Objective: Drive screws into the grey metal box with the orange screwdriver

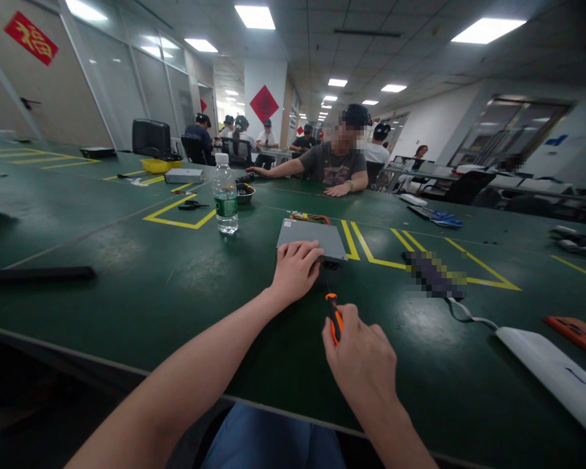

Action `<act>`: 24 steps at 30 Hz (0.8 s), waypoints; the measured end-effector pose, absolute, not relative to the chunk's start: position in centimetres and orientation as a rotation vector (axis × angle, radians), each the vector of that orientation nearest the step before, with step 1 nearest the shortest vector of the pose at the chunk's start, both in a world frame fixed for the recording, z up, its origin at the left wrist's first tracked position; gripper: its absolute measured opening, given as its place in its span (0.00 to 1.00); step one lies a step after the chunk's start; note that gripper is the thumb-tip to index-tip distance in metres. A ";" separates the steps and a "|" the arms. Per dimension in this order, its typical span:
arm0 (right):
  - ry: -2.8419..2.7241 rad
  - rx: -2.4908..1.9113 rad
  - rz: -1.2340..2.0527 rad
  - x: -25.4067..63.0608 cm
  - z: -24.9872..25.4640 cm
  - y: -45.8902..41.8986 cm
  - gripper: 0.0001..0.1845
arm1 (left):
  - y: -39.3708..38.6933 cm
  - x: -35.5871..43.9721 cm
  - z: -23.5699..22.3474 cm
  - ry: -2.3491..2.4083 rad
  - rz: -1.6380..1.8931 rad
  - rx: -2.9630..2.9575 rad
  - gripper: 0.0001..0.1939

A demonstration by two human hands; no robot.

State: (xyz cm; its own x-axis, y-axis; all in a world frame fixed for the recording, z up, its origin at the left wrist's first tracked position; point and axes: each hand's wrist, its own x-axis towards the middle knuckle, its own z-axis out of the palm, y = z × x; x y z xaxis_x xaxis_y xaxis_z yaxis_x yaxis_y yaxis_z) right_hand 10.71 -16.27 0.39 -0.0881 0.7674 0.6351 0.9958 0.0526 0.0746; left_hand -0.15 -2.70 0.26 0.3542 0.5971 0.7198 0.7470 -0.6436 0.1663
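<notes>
- A person sits at a wide green table (127,260) marked with yellow tape lines; their two bare forearms reach forward from the near edge.
- The left hand (295,268) lies palm down on the near left corner of a flat grey metal box (317,238), fingers spread and slightly curled over its edge, pressing it in place.
- The box lies flat on the table, a little ahead of centre, with coloured wires just beyond its far edge.
- The right hand (364,361) is closed around an orange-handled screwdriver (334,316), whose thin shaft points away toward the near side of the box and appears to meet it just below the edge.
- The step in hand looks like working a screw on the near face of the box while the other hand steadies it.
- The next move would call for keeping the tip seated and the shaft in line, with the box held firmly so it does not slide.
- A clear water bottle (225,194) stands upright further off to the left.
- To the right lies a white flat device (551,371) with a cable.
- Another person (334,166) sits at the far side, arms resting on the table.
</notes>
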 end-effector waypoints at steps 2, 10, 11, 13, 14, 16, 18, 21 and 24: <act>-1.913 -1.778 -0.696 10.5 0.3 -16.2 0.05 | -2.7 -0.1 0.2 -1.218 -1.168 -2.423 0.12; -1.842 -1.483 -0.671 10.4 0.1 -15.8 0.12 | -2.5 0.0 0.0 -1.226 -1.180 -2.420 0.12; -1.877 -1.421 -0.675 10.4 0.1 -15.7 0.13 | -2.5 0.0 0.0 -1.227 -1.177 -2.422 0.12; -1.926 -1.342 -0.648 10.5 0.0 -15.6 0.13 | -2.5 0.0 0.0 -1.228 -1.172 -2.424 0.13; -1.930 -1.325 -0.622 10.6 0.0 -15.7 0.12 | -2.6 0.0 0.1 -1.229 -1.171 -2.424 0.13; -1.909 -1.308 -0.568 10.9 0.1 -15.8 0.11 | -2.6 0.0 0.1 -1.229 -1.166 -2.428 0.13; -1.898 -1.307 -0.535 11.1 0.1 -16.0 0.09 | -2.7 -0.1 0.2 -1.229 -1.162 -2.433 0.12; -1.910 -1.314 -0.600 11.3 -0.2 -16.2 0.10 | -2.7 -0.1 0.2 -1.229 -1.151 -2.439 0.13; -1.907 -1.312 -0.692 11.3 -0.5 -16.2 0.10 | -2.7 -0.1 0.1 -1.226 -1.152 -2.440 0.13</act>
